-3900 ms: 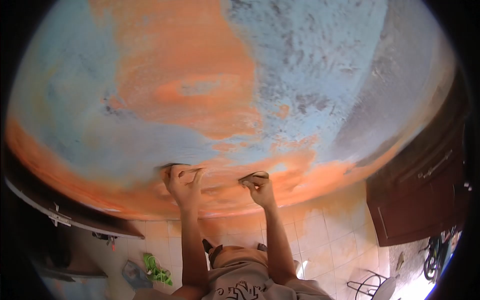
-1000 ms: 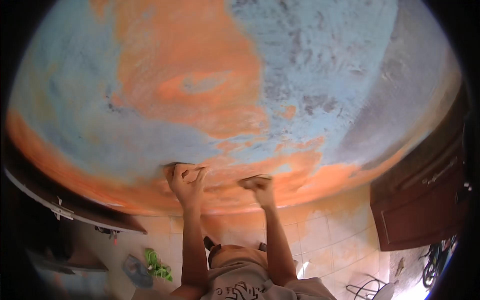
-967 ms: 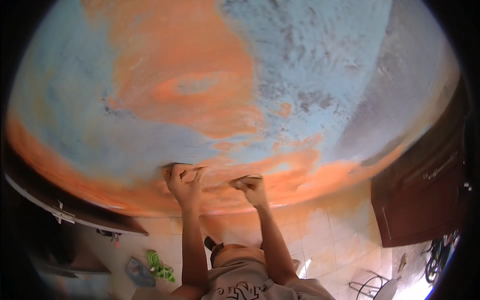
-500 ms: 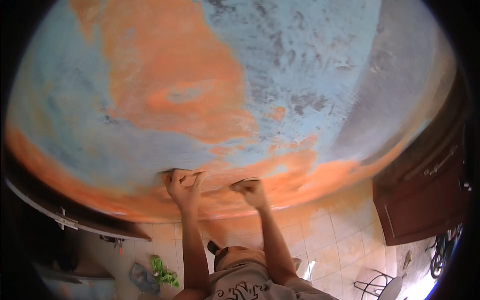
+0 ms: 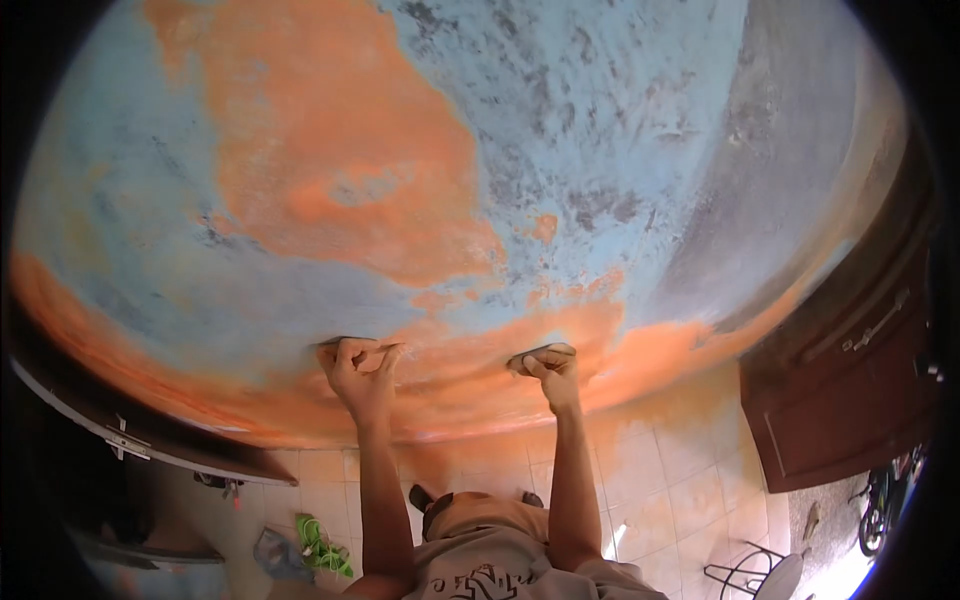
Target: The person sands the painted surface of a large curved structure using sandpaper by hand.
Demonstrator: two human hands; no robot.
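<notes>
In front of me rises a wall (image 5: 330, 150) patched with orange, pale blue and grey-violet paint. My left hand (image 5: 362, 382) is at the lower orange band, thumb and a finger bent into a ring. A thin dark piece (image 5: 343, 341) shows along its upper edge, against the wall. To its right, my right hand (image 5: 553, 372) is closed around another thin dark flat piece (image 5: 522, 358), also at the orange band. Both pieces look like sanding sheets or thin scrapers; their exact kind is hard to see.
Light floor tiles (image 5: 640, 505) with orange dust lie below. A dark red door (image 5: 840, 390) stands at right, a dark door edge (image 5: 200, 445) at left. A green bundle (image 5: 322, 548), a grey-blue bag (image 5: 280, 553), a round-seated stool (image 5: 778, 578) and a motorcycle (image 5: 876, 510) are lower down.
My right hand has moved to the right along the wall with its dark piece and turned more upright. My left hand has shifted only slightly left.
</notes>
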